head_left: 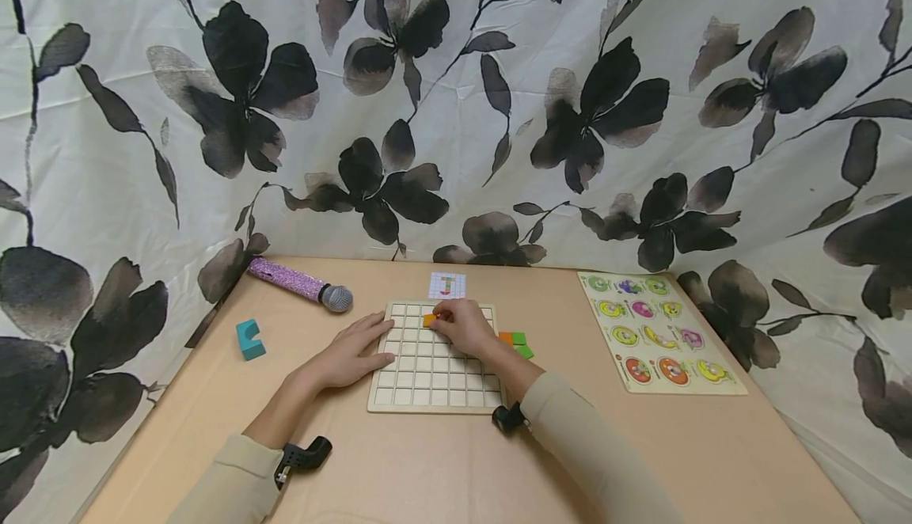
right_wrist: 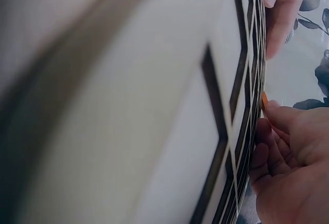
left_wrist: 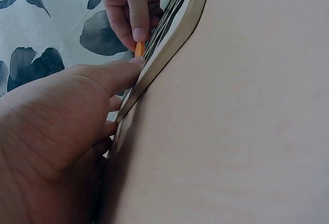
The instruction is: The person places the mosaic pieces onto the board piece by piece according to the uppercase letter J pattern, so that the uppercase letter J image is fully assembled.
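A white gridded board (head_left: 436, 389) lies flat on the table. My right hand (head_left: 465, 328) pinches a small orange piece (head_left: 429, 320) between thumb and fingertips over the far part of the grid. In the right wrist view only a sliver of that orange piece (right_wrist: 264, 100) shows beside the thumb. Along the board's left edge rests my left hand (head_left: 349, 354), its fingers fairly straight and the thumb touching the rim, as the left wrist view shows at the thumb (left_wrist: 123, 75). Green pieces (head_left: 522, 345) and an orange piece (head_left: 505, 337) lie just right of the board, partly behind my right wrist.
Behind the board lies a small card (head_left: 447, 286) with a coloured pattern on a grid. A glittery purple microphone (head_left: 299, 281) and a teal notched block (head_left: 250, 339) are to the left. On the right sits a fruit picture board (head_left: 659, 334). A floral curtain (head_left: 456, 112) hangs behind the table.
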### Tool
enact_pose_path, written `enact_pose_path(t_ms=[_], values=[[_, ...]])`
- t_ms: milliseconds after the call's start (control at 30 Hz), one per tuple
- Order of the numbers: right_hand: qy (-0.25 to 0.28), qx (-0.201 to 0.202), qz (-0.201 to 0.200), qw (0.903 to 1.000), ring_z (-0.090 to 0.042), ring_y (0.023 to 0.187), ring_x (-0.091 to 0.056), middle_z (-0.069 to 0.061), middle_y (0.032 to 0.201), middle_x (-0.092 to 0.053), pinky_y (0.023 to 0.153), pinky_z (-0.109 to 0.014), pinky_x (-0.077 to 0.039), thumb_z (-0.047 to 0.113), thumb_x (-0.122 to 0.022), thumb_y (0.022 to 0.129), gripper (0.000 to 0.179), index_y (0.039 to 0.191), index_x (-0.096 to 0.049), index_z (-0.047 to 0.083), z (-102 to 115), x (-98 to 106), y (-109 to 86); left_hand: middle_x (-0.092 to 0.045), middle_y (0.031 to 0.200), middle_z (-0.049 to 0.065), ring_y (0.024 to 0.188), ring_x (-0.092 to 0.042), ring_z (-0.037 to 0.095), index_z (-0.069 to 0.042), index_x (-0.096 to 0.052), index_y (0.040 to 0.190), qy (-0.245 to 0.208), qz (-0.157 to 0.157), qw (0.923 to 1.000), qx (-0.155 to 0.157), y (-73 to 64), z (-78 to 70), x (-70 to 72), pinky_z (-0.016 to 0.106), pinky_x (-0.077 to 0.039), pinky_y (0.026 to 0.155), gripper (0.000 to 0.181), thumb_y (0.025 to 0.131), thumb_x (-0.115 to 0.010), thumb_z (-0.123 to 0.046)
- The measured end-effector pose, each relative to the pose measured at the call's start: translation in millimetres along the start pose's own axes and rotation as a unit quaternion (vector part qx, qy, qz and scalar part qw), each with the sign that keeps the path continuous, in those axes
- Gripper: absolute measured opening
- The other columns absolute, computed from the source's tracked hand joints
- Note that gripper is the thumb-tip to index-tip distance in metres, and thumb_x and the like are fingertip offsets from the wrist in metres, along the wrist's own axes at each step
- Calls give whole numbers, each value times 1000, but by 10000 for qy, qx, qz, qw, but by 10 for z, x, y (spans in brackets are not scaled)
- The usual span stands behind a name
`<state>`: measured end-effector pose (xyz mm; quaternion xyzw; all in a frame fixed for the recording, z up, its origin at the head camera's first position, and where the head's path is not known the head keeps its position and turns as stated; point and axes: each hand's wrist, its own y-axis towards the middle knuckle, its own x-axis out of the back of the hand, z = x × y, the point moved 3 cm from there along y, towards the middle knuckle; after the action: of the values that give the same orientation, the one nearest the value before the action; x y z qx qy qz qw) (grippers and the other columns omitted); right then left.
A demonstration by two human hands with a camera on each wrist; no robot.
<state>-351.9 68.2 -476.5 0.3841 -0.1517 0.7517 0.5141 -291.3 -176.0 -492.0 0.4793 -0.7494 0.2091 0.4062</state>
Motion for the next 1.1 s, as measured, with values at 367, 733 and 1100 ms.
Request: enact_pose_path(t_ms=[367,733,1100], values=[[-484,93,113,9987,-13,86,-64,-6,103,-75,79,-30,-58,16,-72,100,21,117,-77,5,44,-37,7,-25,171,21,158,-20,45,-6,-40,160,13,5,10000,-2,3,0,-2,68,-17,126,72,102,-65,-42],[-669,105,160,9976,-13,84,-61,-6,101,-73,80,-31,-56,16,-71,101,20,116,-76,5,67,-49,8,-25,171,22,158,-19,46,-5,-40,160,-8,30,10000,14,-3,-9,-5,67,-15,126,72,102,-65,-41],[-631,172,221,9976,-14,85,-61,-7,102,-72,80,-31,-56,16,-71,100,21,116,-76,4,80,-43,-5,-24,171,22,158,-18,46,-5,-40,160,37,51,10000,16,0,-3,-6,67,-16,126,73,102,-65,-42]])
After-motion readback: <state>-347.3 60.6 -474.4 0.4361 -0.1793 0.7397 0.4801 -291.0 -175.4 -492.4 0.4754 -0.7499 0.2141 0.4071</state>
